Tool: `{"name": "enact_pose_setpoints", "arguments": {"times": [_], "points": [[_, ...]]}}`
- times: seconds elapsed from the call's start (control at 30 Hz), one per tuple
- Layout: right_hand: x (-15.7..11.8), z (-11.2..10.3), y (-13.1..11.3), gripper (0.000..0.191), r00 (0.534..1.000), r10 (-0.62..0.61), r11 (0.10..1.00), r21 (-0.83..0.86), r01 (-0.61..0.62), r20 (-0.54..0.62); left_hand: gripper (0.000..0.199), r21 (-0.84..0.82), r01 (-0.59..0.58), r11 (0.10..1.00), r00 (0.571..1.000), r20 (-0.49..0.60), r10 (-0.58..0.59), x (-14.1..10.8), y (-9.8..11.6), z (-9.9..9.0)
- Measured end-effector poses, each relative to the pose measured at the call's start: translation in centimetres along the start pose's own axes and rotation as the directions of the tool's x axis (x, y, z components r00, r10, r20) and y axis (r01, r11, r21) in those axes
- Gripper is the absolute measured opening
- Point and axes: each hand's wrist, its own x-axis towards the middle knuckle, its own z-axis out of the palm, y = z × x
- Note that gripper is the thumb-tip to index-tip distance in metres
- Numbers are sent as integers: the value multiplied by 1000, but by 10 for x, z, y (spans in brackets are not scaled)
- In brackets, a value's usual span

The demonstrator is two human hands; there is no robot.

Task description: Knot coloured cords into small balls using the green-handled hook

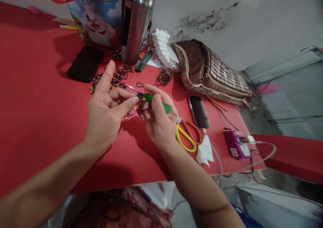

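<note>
Between thumb and fingers, my left hand pinches a small dark and orange crocheted piece. Orange yarn runs around its raised index finger. My right hand grips a crochet hook with a green handle; the hook's thin metal shaft points up and left past the piece. Both hands meet at the piece above the red table. Behind them lie a multicoloured crocheted strip, partly hidden by my left hand, and a coil of dark and orange yarn.
A steel flask, a printed bag and a black phone stand or lie behind. To the right are a brown cushion, another phone, scissors, white tissue and a purple power box with cables.
</note>
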Motion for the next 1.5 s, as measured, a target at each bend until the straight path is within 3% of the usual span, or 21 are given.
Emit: {"name": "enact_pose_setpoints", "arguments": {"times": [0.17, 0.27, 0.4, 0.47, 0.57, 0.63, 0.8, 1.0, 1.27, 1.5], "points": [[7, -8, -3, 31, 995, 89, 995, -38, -88, 33, 93, 46, -37, 998, 999, 24, 36, 4, -2, -5], [8, -13, -2, 27, 997, -75, 972, -219, 79, 26, 96, 76, -52, 996, 998, 33, 50, 4, -3, -5], [9, -17, -1, 13, 957, -285, 884, -370, 286, 59, 90, 92, -71, 993, 996, 59, 66, 3, -3, -5], [9, -18, -1, 13, 960, -276, 892, -361, 273, 44, 76, 92, -109, 990, 992, 67, 103, 5, -4, -6], [8, -18, 0, 15, 983, -181, 940, -291, 181, 26, 49, 69, -224, 972, 975, 24, 222, 8, -7, -7], [7, -17, 1, 15, 993, -113, 967, -225, 117, 30, 40, 72, -258, 963, 965, -19, 260, 9, -8, -6], [5, -14, 2, 16, 997, -48, 993, -101, 53, 54, 43, 18, -208, 978, 976, -60, 209, 8, -1, -2], [4, -14, 3, 16, 998, -44, 990, -130, 49, 44, 52, -12, -177, 984, 981, -83, 176, 12, 8, -1], [4, -15, 5, 10, 987, -145, 981, -118, 151, 64, 48, -11, -129, 992, 990, -66, 128, 21, 1, -17], [4, -16, 7, 10, 981, -180, 972, -141, 188, 68, 48, -7, -51, 999, 997, -59, 51, 21, 3, -14]]}}
